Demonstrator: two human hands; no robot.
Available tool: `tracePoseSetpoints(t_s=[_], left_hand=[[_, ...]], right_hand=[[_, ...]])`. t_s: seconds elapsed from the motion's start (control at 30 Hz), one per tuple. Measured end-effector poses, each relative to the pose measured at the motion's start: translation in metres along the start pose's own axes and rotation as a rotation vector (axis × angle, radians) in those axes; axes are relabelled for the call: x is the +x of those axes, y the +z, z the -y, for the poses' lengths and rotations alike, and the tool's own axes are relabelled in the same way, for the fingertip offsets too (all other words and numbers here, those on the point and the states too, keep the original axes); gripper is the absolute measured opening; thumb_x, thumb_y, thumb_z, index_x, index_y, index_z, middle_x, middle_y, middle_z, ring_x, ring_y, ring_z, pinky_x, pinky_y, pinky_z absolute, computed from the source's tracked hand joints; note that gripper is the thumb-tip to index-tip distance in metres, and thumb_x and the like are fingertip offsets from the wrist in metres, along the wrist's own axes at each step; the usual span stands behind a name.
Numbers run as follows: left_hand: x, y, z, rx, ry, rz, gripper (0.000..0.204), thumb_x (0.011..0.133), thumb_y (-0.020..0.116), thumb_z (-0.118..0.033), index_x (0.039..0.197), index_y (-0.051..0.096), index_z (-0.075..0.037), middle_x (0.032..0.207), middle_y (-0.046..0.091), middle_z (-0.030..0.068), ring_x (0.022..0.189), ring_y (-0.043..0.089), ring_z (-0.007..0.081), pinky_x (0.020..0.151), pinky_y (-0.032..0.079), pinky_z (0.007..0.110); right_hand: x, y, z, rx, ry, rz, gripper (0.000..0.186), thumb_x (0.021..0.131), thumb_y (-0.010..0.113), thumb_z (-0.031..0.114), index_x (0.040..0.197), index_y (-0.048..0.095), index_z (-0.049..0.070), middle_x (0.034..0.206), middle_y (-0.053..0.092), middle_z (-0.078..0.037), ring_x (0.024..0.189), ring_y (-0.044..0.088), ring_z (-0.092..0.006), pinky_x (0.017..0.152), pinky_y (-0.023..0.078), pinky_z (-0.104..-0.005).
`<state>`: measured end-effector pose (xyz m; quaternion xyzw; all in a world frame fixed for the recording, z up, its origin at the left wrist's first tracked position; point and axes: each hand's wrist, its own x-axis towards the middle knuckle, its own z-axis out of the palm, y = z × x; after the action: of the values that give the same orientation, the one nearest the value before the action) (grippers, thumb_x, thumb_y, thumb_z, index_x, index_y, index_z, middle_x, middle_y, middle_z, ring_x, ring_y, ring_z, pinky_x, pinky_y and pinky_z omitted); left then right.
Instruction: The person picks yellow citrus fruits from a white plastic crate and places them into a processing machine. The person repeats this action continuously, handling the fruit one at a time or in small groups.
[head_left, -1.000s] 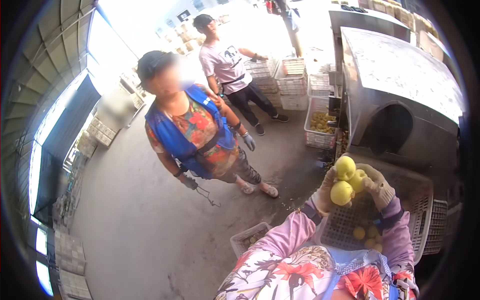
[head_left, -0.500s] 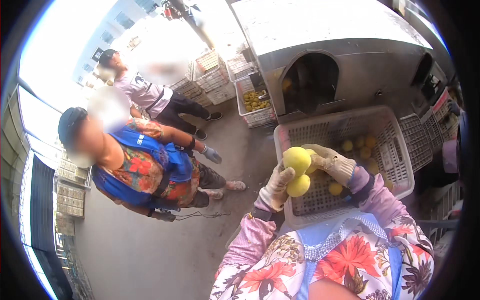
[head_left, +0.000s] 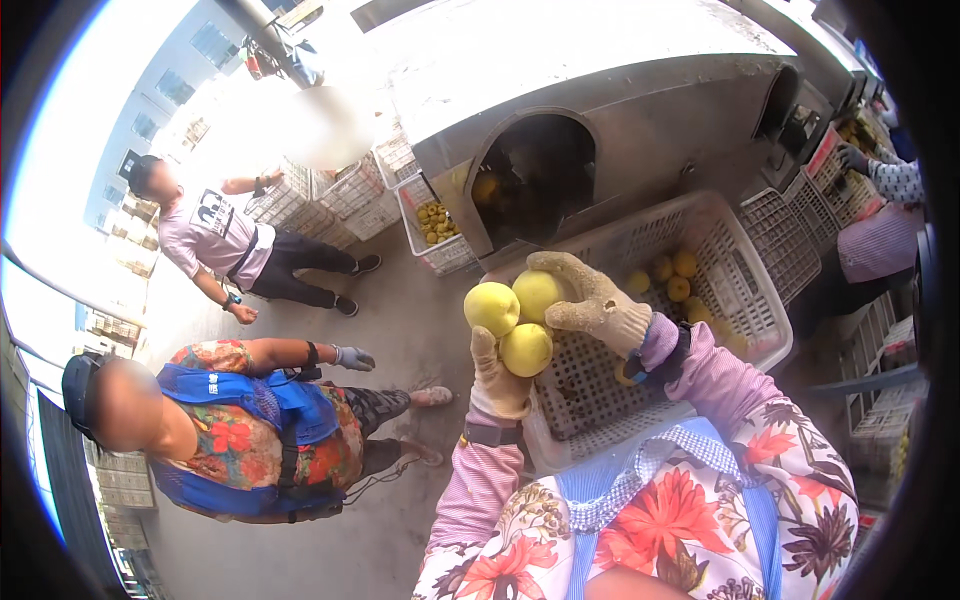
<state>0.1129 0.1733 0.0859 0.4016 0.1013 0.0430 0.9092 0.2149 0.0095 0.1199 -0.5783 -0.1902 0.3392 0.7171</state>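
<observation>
Three smooth round fruits [head_left: 526, 350], fabric-gloved fingers [head_left: 556, 265], perforated crate [head_left: 590, 400]

Three yellow fruits [head_left: 526, 351] at centre hide part of the left hand [head_left: 499, 388]. At the right rim, a co-worker [head_left: 880, 245] is cut off. Upper centre, shadow hides most of the inside of a metal machine [head_left: 645, 135].

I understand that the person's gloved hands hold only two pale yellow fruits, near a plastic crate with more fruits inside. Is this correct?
The number is wrong: the head view shows three pale yellow fruits held between the gloved left hand and gloved right hand, not two. The rest is correct: the plastic crate nearby has more fruits inside.
</observation>
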Motion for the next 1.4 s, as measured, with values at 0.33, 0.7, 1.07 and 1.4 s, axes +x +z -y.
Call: tracePoseSetpoints(t_s=[0.33, 0.7, 1.07, 1.4], left_hand=[[0.058, 0.009, 0.011, -0.083, -0.086, -0.131, 0.08, 0.09, 0.065, -0.074, 0.14, 0.055, -0.012, 0.124, 0.066, 0.0079, 0.108, 0.067, 0.0242, 0.086, 0.06, 0.041], [0.086, 0.012, 0.035, -0.169, -0.156, -0.001, 0.072, 0.093, 0.069, -0.063, 0.133, 0.057, -0.005, 0.111, 0.071, 0.0131, 0.095, 0.072, 0.0264, 0.078, 0.062, 0.038], [0.051, 0.061, 0.051, -0.068, -0.058, 0.013, 0.051, 0.106, 0.057, -0.024, 0.154, 0.044, -0.011, 0.132, 0.063, 0.0107, 0.112, 0.068, 0.0257, 0.093, 0.06, 0.04], [-0.01, 0.076, 0.102, -0.279, -0.091, -0.292, 0.044, 0.102, 0.063, -0.018, 0.145, 0.052, -0.012, 0.124, 0.065, 0.0058, 0.104, 0.069, 0.0218, 0.084, 0.062, 0.039]], right_hand=[[0.08, -0.051, 0.011, -0.95, -0.276, -0.449, 0.064, 0.091, 0.076, 0.031, 0.143, 0.051, 0.003, 0.127, 0.065, -0.023, 0.115, 0.065, -0.0373, 0.1, 0.053, -0.0467], [0.173, -0.098, 0.065, -1.187, -0.271, -0.336, 0.063, 0.093, 0.073, 0.043, 0.135, 0.052, 0.001, 0.106, 0.071, -0.025, 0.098, 0.069, -0.0446, 0.086, 0.055, -0.0529], [0.036, -0.089, 0.02, -0.775, -0.236, -0.255, 0.065, 0.088, 0.077, 0.044, 0.139, 0.061, 0.007, 0.126, 0.065, -0.021, 0.119, 0.062, -0.0393, 0.106, 0.049, -0.0451], [0.055, -0.102, -0.006, -1.44, -0.539, -0.724, 0.065, 0.088, 0.074, 0.045, 0.134, 0.055, 0.004, 0.117, 0.066, -0.026, 0.107, 0.066, -0.0403, 0.093, 0.052, -0.0508]])
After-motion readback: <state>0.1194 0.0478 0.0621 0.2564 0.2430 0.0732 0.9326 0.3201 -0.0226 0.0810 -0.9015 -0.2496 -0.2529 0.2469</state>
